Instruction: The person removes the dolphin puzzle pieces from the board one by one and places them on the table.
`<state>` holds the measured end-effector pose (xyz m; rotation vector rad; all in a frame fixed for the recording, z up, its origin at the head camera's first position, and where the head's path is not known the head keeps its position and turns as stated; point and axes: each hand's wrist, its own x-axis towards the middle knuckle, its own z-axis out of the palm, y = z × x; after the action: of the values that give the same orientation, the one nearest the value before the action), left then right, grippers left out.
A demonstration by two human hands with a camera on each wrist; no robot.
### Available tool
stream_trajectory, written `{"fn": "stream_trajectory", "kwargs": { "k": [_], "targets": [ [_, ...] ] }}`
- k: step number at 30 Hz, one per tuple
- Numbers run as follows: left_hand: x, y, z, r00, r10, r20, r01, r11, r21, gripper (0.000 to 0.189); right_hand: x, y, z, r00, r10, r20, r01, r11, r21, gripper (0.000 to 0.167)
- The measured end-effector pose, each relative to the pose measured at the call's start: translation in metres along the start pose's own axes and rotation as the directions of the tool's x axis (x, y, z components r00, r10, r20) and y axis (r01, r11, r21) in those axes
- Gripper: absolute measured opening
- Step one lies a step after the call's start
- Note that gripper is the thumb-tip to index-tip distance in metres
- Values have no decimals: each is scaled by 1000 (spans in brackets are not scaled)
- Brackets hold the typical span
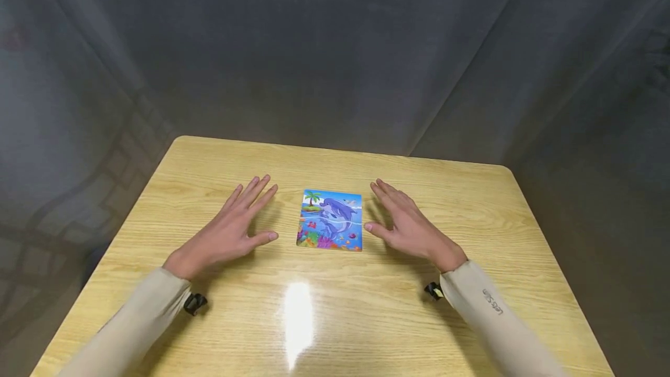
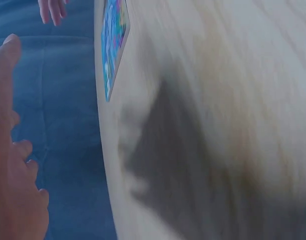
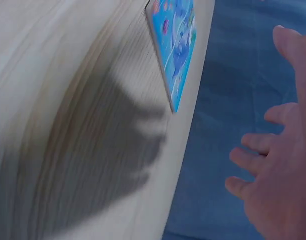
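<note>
A thin square board with a dolphin picture [image 1: 331,220] lies flat on the wooden table, showing a palm island, blue water and bright coral. To its left, my left hand [image 1: 230,228] hovers over the tabletop with fingers spread and thumb pointing toward the board. On the other side my right hand [image 1: 410,223] is held likewise, its thumb close to the board's right edge. Neither hand holds anything. In the left wrist view the board [image 2: 113,42] appears edge-on past the thumb; the right wrist view shows the board [image 3: 176,50] beyond the hand's shadow.
The light wood table [image 1: 445,191] has rounded far corners. Grey cloth [image 1: 314,57] hangs behind it and along both sides. A bright light reflection lies on the near tabletop. Black straps [image 1: 195,303] show under both sleeves.
</note>
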<state>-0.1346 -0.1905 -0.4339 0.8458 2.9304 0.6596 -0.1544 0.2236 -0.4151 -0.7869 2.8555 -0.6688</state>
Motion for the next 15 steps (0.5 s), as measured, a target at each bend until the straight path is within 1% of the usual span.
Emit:
{"fn": "stream_trajectory", "kwargs": {
  "k": [4, 9, 12, 15],
  "targets": [
    [5, 4, 12, 999, -32, 7, 32, 998, -51, 97, 11, -7, 10, 1000, 8, 12, -9, 996, 84, 91],
    [13, 5, 26, 998, -67, 12, 68, 989, -131, 96, 26, -15, 23, 1000, 26, 17, -29, 978, 208, 89],
    [18, 5, 34, 997, -73, 4, 72, 985, -159, 96, 35, -22, 30, 999, 37, 12, -39, 967, 250, 86],
    [24, 9, 42, 997, -72, 3, 71, 982, -175, 97, 44, -27, 38, 999, 45, 17, -47, 960, 276, 83]
  ]
}}
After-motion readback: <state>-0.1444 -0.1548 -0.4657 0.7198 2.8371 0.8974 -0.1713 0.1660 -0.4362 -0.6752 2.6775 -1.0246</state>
